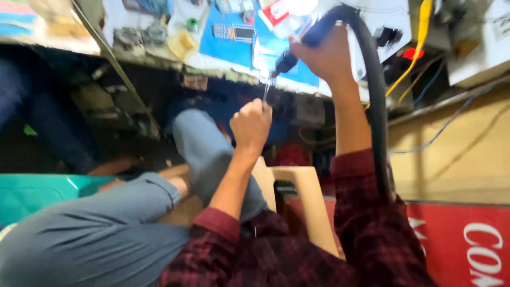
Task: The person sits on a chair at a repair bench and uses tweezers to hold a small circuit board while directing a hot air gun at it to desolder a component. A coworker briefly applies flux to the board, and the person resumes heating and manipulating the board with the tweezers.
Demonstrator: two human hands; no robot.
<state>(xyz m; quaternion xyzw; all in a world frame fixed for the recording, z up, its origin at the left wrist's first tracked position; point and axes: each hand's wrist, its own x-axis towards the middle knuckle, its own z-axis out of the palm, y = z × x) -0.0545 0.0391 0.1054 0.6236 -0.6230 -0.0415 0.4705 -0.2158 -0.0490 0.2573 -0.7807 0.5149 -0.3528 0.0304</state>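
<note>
Cluttered and dim, your workbench point(175, 61) runs across the top of the view, its worn front edge slanting down to the right. Below that edge lies dark open space, taken up mostly by your grey-trousered knee and a beige stool point(297, 196).

Your right hand point(326, 56) is raised just above the bench edge, fingers wrapped around a blue-handled hot-air tool point(303, 45) whose nozzle points down toward the edge. Its thick black hose point(374, 106) arches over the hand and drops along your forearm, leaving little room on that side.

Your left hand point(251, 125) sits just below the bench edge, closed in a fist around slim metal tweezers point(265, 91) whose tips rise toward the nozzle. Whatever they pinch is too small and blurred to make out.

On the bench, blue mats and small parts are smeared by motion. Yellow and blue wires point(419, 69) trail right of the hose.
</note>
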